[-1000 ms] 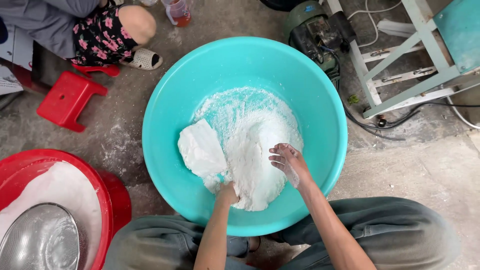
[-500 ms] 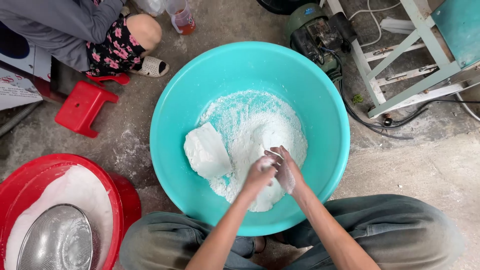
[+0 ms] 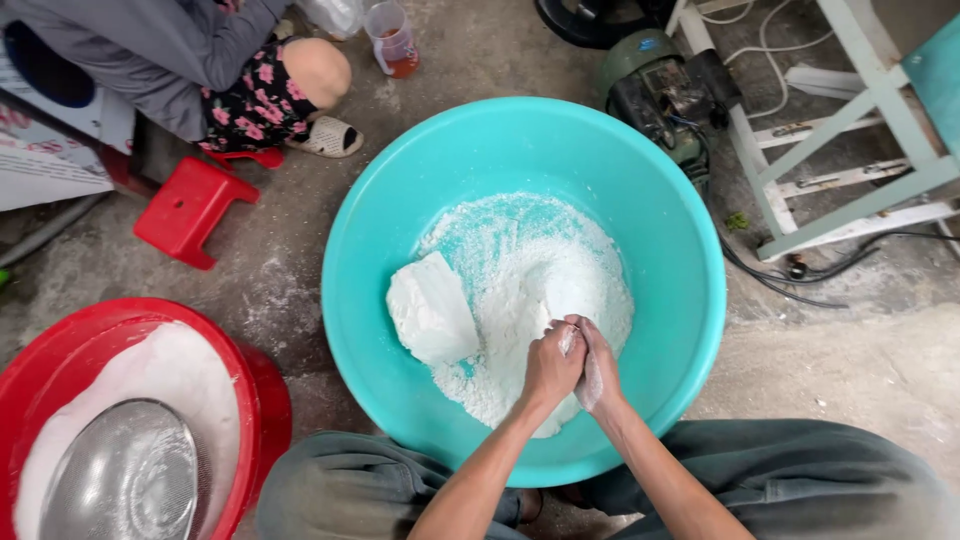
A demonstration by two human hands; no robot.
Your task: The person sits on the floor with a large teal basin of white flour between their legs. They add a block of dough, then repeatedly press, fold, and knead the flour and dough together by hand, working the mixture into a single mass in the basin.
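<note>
A large teal basin (image 3: 680,260) on the concrete floor holds a heap of white crumbly flour (image 3: 520,270) and one solid white block (image 3: 430,310) at its left. My left hand (image 3: 548,368) and my right hand (image 3: 596,372) are pressed together over the near side of the heap, both dusted white, squeezing a small lump of the white flour between them. The block lies a short way left of my hands, untouched.
A red basin (image 3: 255,400) with white flour and a metal sieve (image 3: 125,475) sits at the lower left. A red stool (image 3: 190,210) and a seated person (image 3: 200,60) are at the upper left, with a plastic jug (image 3: 392,38). A motor (image 3: 660,90) and white frame (image 3: 850,130) stand at the upper right.
My left hand rose from the near edge of the heap and met my right hand; both now press together over the flour. The view has drifted, shifting the scene slightly right.
</note>
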